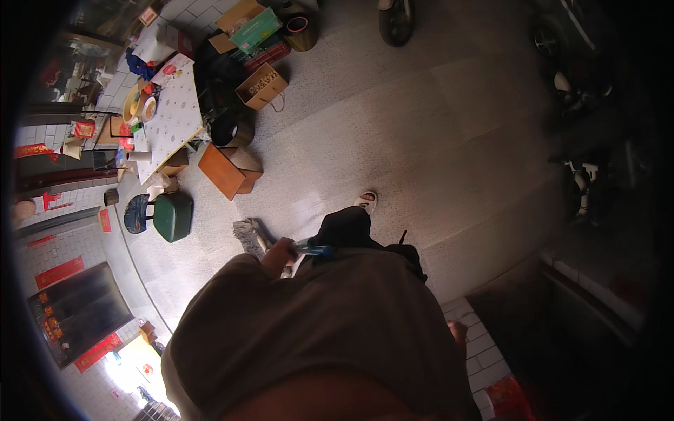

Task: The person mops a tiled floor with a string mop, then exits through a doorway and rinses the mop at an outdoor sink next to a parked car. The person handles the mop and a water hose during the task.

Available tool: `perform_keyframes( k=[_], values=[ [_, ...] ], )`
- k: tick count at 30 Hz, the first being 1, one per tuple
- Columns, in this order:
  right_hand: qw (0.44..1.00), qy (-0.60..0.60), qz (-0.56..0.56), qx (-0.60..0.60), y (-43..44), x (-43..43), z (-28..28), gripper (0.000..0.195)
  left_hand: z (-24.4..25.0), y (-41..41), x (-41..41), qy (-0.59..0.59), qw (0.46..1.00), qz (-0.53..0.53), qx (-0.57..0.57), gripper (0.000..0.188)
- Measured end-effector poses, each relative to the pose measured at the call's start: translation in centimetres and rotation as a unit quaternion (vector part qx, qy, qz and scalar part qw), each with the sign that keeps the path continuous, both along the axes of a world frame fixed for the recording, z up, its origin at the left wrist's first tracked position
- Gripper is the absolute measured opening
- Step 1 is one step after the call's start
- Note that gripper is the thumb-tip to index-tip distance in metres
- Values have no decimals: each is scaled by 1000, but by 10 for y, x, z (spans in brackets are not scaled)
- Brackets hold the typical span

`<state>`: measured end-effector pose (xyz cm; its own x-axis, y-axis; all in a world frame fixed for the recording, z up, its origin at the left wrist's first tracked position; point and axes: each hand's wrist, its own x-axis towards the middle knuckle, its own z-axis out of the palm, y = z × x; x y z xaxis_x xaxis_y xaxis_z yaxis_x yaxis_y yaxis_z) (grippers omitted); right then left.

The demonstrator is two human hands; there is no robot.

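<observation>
My left hand [279, 258] is closed around the handle of a mop, in front of the left side of my body. A blue section [316, 249] of the handle sticks out past the hand, towards my waist. The grey string mop head [245, 233] lies on the tiled floor [337, 137], to the left of my legs. Low at my right side, my right hand [458, 332] shows only in part beside my shirt. Its fingers are too hidden and dark to read. A light sandal [367, 201] on my foot shows ahead of my dark trousers.
A green-seated chair [172, 217], an orange-brown wooden stool [224, 169], a bin [231, 130] and a paper bag [258, 96] stand at left. Behind them is a cluttered table [176, 113]. A wheel [396, 26] is at the top; dark two-wheelers [579, 184] stand at right.
</observation>
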<state>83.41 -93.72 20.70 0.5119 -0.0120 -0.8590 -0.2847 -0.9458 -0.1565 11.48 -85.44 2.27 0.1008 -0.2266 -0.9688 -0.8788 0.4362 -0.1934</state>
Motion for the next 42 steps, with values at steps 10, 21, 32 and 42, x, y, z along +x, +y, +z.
perform_keyframes(
  k=[10, 21, 32, 42],
  values=[
    [973, 47, 222, 34, 244, 121, -36, 22, 14, 220, 142, 29, 995, 88, 31, 13],
    [233, -338, 831, 377, 935, 269, -6, 28, 40, 438, 307, 136, 982, 94, 87, 31],
    [433, 1, 851, 296, 1188, 207, 40, 30, -3, 606, 439, 499, 682, -401, 354, 29],
    [587, 316, 711, 223, 1286, 55, 125, 26, -56, 811, 535, 316, 922, -99, 201, 15]
  ],
)
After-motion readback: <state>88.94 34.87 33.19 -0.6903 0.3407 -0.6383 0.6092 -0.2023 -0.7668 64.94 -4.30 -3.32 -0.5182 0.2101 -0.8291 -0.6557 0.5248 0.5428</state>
